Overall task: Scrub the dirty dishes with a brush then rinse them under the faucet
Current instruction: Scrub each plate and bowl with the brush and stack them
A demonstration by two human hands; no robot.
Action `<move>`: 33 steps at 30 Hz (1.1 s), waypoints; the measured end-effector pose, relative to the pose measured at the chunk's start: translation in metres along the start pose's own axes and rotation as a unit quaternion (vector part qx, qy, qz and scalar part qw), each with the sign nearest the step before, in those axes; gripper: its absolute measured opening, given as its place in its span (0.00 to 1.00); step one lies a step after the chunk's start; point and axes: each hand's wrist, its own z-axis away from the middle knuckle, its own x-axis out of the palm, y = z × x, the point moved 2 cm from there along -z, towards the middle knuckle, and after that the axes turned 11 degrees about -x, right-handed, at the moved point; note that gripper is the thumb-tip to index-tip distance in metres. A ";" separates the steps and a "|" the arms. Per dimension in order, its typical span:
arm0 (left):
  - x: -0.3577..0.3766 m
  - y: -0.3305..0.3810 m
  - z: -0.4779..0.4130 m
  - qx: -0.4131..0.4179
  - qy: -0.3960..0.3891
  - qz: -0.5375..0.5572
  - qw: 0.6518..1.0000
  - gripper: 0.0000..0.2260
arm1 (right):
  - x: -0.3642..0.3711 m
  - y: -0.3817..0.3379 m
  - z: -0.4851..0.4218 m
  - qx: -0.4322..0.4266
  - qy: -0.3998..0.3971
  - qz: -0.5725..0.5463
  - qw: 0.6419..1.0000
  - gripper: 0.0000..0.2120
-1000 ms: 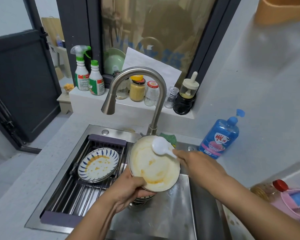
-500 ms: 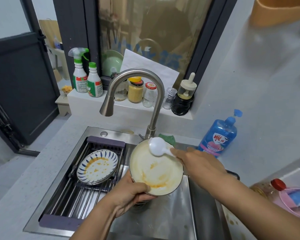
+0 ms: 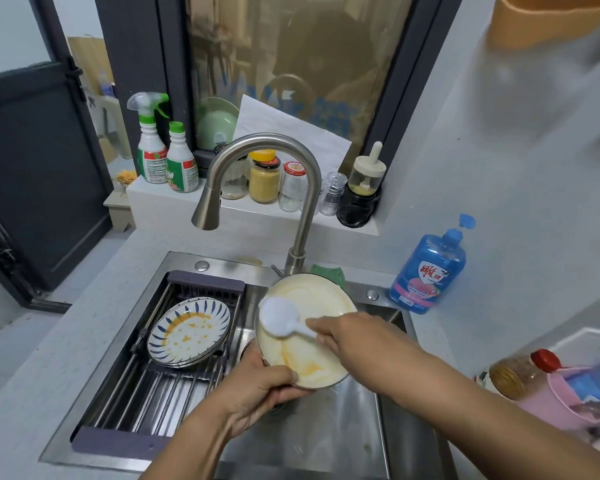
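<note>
Stained plate [image 3: 305,362] scrubbed over the sink [image 3: 326,441]
The left hand [image 3: 257,393] has its grip curled round the tilted plate's near rim. The right hand [image 3: 347,336] has its grip pinching the white brush [image 3: 279,320], whose head is pressed at the plate's 10 o'clock. A striped plate [image 3: 189,332] lies on the rack [image 3: 136,403] at 9 o'clock, and the faucet [image 3: 267,143] is at 12.

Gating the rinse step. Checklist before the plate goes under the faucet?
1. Left hand grips plate rim: ok.
2. Right hand holds brush, head on plate: ok.
3. Plate scrubbed clean: not ok, orange smear near lower rim.
4. Faucet running: not ok, no stream visible.
5. Plate under it: not ok, held off to one side.
6. Blue-patterned plate on rack clean: not ok, orange stains.
</note>
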 end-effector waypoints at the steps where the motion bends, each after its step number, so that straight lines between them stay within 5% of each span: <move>1: 0.000 -0.002 0.000 -0.002 -0.001 0.000 1.000 0.26 | -0.002 0.000 -0.002 0.011 0.009 0.024 1.000 0.20; 4: -0.002 -0.003 0.001 0.013 0.017 0.024 0.999 0.26 | -0.008 0.014 -0.003 0.060 0.026 0.087 0.994 0.22; 8: -0.009 0.008 -0.001 0.052 0.031 0.092 0.994 0.25 | 0.000 0.035 0.003 0.065 0.010 0.025 0.998 0.08; 17: 0.002 0.018 0.003 0.065 0.050 0.116 0.990 0.23 | 0.012 -0.005 0.016 -0.017 -0.049 -0.063 0.997 0.12; 21: -0.008 0.021 0.002 0.091 0.061 0.043 0.993 0.23 | -0.005 0.014 0.024 0.044 -0.052 0.065 0.996 0.09; 25: -0.007 0.014 0.001 0.057 0.063 -0.021 0.996 0.28 | -0.016 0.025 0.019 0.087 0.019 0.143 0.986 0.19; 29: -0.001 0.009 0.002 0.006 0.042 -0.064 0.997 0.28 | -0.011 0.023 0.009 0.005 0.127 -0.001 0.992 0.15; 33: -0.002 0.017 0.004 0.013 0.047 -0.056 0.997 0.28 | 0.000 0.026 0.012 0.015 0.192 -0.147 0.970 0.17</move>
